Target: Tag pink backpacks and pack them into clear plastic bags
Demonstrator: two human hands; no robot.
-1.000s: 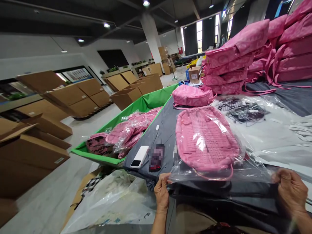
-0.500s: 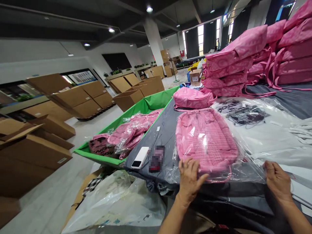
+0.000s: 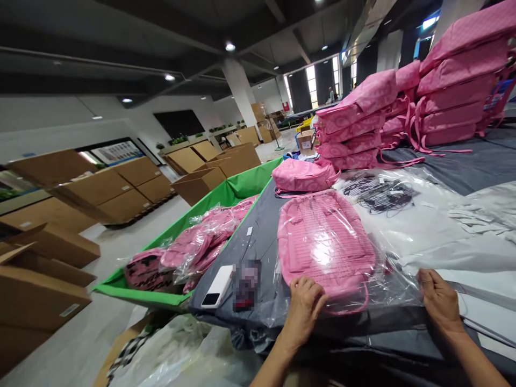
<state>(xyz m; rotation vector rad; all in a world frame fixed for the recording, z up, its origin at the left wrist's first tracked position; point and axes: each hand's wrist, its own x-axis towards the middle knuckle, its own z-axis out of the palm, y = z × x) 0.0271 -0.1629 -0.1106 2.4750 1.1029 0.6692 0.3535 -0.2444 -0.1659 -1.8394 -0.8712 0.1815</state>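
Note:
A pink backpack (image 3: 324,242) lies flat on the dark table inside a clear plastic bag (image 3: 393,290). At the bag's near left edge, my left hand (image 3: 304,306) has its fingers curled and closed on the plastic, just below the backpack. My right hand (image 3: 439,298) pinches the bag's near right corner, a short way off from the backpack. Between the hands the plastic spreads along the table edge, and a pink loop of strap shows through it. Past the bag's far end sits a smaller-looking pink bag (image 3: 304,174) without visible wrapping.
Pink backpacks (image 3: 355,123) are stacked at the back right. White plastic sheets (image 3: 447,226) cover the table's right side. A white power bank (image 3: 217,286) and a blurred-out item (image 3: 246,285) lie on the left. Beside the table, a green bin (image 3: 161,293) holds wrapped pink bags; cardboard boxes (image 3: 36,290) stand beyond.
My left hand's fingers, spread on the bag before, have curled closed on its edge. My right hand keeps its pinch. The whole view has shifted, so things appear further left and lower.

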